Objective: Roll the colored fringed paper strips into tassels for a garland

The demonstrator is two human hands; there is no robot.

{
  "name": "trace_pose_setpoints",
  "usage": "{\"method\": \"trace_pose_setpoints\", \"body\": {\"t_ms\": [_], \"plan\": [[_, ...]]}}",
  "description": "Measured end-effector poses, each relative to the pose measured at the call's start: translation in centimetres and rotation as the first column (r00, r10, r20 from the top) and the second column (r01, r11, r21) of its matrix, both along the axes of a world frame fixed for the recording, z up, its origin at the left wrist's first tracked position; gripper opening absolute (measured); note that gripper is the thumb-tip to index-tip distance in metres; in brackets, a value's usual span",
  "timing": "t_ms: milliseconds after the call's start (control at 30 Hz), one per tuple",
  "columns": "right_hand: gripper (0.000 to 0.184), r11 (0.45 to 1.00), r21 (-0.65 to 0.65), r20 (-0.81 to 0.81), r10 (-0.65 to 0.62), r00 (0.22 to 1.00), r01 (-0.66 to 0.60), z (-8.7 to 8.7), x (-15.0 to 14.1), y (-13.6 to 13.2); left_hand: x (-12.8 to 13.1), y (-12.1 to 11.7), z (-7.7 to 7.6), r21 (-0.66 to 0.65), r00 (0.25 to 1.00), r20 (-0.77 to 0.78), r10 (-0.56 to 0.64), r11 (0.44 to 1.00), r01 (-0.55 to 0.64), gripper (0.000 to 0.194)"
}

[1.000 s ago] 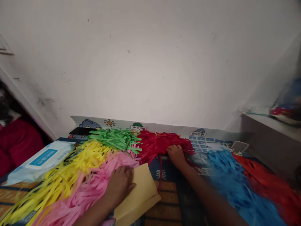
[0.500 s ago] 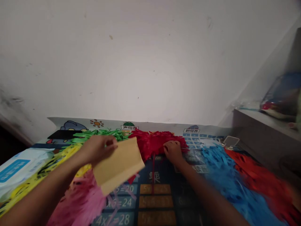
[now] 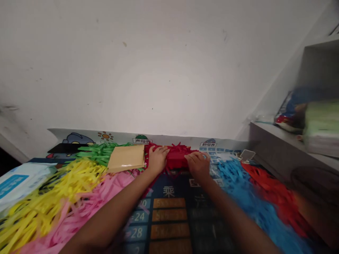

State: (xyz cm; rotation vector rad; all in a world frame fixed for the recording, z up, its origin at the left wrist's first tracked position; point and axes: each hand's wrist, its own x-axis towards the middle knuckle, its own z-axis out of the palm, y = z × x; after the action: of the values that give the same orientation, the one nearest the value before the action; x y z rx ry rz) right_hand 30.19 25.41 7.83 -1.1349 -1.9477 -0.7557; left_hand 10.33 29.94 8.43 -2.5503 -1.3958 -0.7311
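Worktop (image 3: 174,218): dark mat printed with sums.
Red paper strips (image 3: 176,157): loose shredded heap by the wall, pressed between both hands.
Left hand (image 3: 156,159): curled over the heap's left side.
Right hand (image 3: 198,164): cupped on its right side.
Tan envelope (image 3: 127,158): flat, just left.

Your hands, left (image 3: 157,158) and right (image 3: 198,164), sit mid-frame on a strip pile (image 3: 177,157). An envelope (image 3: 127,157) lies just left; more strips (image 3: 53,187) fill lower left; a shelf (image 3: 291,141) stands right.
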Motion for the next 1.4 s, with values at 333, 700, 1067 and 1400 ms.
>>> {"method": "trace_pose_setpoints", "body": {"t_ms": [333, 700, 1067, 1400], "plan": [[0.027, 0.953, -0.284, -0.123, 0.072, 0.99, -0.104, -5.9, -1.1, -16.2, -7.3, -16.9, -2.8, 0.039, 0.974, -0.227, -0.023, 0.999, 0.033, 0.056], [0.022, 0.932, -0.333, -0.256, 0.058, 0.965, -0.144, -9.1, -4.1, -18.0, -1.9, -17.9, -9.5, -0.142, 0.918, -0.221, -0.329, 0.942, 0.303, 0.048], [0.016, 0.73, -0.683, -0.026, -0.052, 0.998, 0.02, -6.4, -3.9, -13.4, -2.4, -18.8, -12.2, -0.368, 0.91, -0.198, -0.364, 0.888, 0.275, 0.046], [0.048, 0.831, -0.537, -0.189, 0.046, 0.981, -0.143, -5.2, -2.2, -17.6, -3.1, -19.3, -9.9, -0.342, 0.943, 0.004, -0.332, 0.886, 0.313, 0.051]]}}
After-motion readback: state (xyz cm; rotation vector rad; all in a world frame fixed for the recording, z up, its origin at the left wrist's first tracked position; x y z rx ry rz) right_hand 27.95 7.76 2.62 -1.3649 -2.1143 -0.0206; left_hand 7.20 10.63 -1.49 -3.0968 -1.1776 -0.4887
